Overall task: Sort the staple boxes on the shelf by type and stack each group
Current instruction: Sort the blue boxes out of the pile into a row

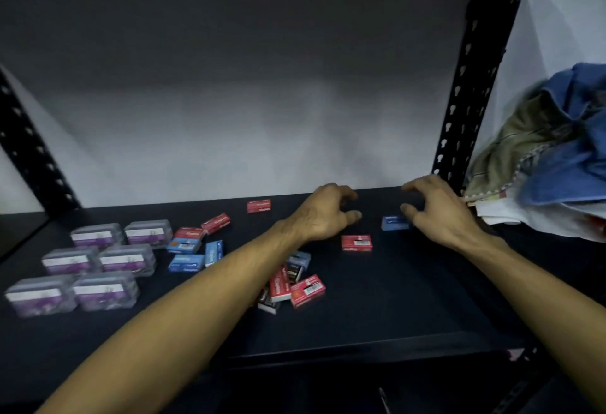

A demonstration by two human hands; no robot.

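Blue staple box (395,223) lying flat near shelf (377,298) rear.
Sitting just beside right hand (436,213), fingers curled, holding nothing; left hand (323,213) hovering likewise.

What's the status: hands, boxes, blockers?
Left hand and right hand empty, fingers loosely curled. Right over blue box. Red and blue boxes scattered, unstacked. Nothing blocking.

My left forearm (196,298) covers part of the heap of staple boxes (288,285), so their number there is unclear. The clear cases (95,262) are smeared, labels unreadable. The cloth pile (557,151) runs off frame.
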